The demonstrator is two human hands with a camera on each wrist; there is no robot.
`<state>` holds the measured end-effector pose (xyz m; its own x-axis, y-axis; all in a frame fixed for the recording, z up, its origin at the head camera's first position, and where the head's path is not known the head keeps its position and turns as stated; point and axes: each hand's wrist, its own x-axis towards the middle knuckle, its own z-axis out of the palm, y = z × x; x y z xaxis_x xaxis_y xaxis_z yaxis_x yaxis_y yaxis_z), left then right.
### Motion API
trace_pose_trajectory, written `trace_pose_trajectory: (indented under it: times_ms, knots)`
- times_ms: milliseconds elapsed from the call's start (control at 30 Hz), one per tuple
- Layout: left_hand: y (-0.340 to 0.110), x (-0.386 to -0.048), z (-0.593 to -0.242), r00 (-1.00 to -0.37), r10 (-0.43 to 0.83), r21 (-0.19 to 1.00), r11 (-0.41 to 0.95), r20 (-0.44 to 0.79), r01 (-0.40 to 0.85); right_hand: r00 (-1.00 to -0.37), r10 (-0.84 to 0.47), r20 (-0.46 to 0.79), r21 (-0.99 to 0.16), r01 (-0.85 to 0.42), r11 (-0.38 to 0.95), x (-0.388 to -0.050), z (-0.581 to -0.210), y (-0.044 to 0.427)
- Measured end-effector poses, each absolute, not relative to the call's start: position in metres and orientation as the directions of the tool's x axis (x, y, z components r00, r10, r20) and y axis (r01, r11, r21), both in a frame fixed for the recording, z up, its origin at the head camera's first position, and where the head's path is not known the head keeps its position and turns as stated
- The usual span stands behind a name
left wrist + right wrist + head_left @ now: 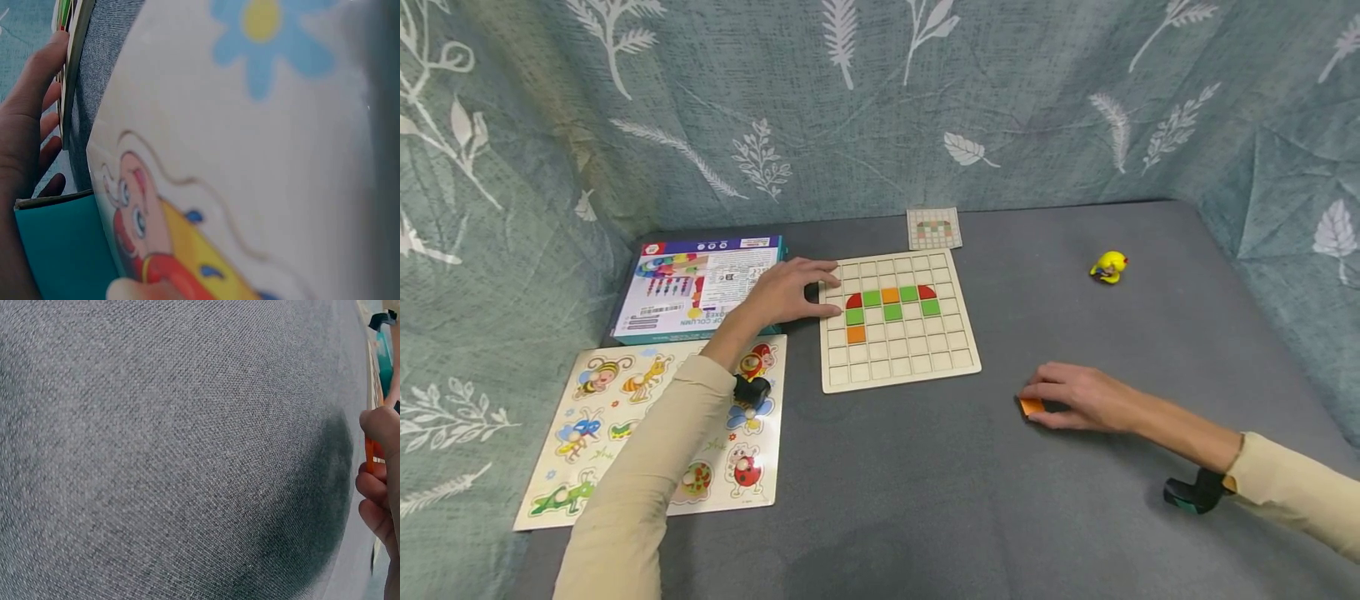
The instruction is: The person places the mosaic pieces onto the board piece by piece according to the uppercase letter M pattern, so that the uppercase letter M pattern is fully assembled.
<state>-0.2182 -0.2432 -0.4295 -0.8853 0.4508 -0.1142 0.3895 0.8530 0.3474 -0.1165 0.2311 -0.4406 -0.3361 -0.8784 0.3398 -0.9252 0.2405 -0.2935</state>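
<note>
A pale wooden grid board (898,346) lies mid-table, with red, green and orange tiles (890,295) set in some of its squares. My left hand (786,292) rests at the board's left edge, thumb and fingers extended along it; the left wrist view also shows these fingers (34,75) by the edge. To the right of the board, low over the grey table, my right hand (1078,398) pinches an orange tile (1032,406) between thumb and fingers. The right wrist view catches that tile (369,453) edge-on. Behind the board lies a small pattern card (934,243).
At the left, a printed box (700,283) stands behind an insect peg puzzle board (647,492), over which my left forearm extends. A small yellow toy (1108,267) sits at the back right. Patterned fabric (865,158) hangs along the table's rear and sides.
</note>
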Motion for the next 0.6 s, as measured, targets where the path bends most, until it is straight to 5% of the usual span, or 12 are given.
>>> trace_pose_trajectory:
  times_ms: [400, 600]
  knots:
    - [-0.243, -0.218, -0.427, -0.888, 0.446, 0.343, 0.856, -0.113, 0.386, -0.413, -0.830, 0.375, -0.267, -0.905, 0.331, -0.118, -0.439, 0.220]
    - [-0.242, -0.217, -0.428, -0.887, 0.449, 0.349, 0.853, -0.106, 0.389, -0.401, -0.830, 0.387, -0.271, -0.910, 0.313, -0.119, -0.440, 0.218]
